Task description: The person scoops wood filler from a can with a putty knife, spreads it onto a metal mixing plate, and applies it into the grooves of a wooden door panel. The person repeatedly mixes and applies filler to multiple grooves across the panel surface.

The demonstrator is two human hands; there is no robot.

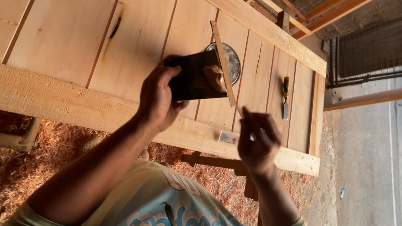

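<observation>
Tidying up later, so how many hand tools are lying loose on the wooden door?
1: a yellow-handled chisel lies on the pale wooden plank door, right of the round metal tin. Others may be hidden behind the hands.

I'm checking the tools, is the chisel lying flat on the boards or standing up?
Lying flat. The chisel rests lengthwise on a board, beyond both hands, untouched.

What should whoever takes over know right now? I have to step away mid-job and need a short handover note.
Left hand: grips the dark glossy pane, held above the plank panel.
Right hand: fingers pinched just below the thin wooden strip; whether they grip it is unclear.
Done: the strip stands along the pane's right edge.
Left: no fixing visible yet.
Nearby on the panel: round tin, yellow-handled chisel.
</observation>
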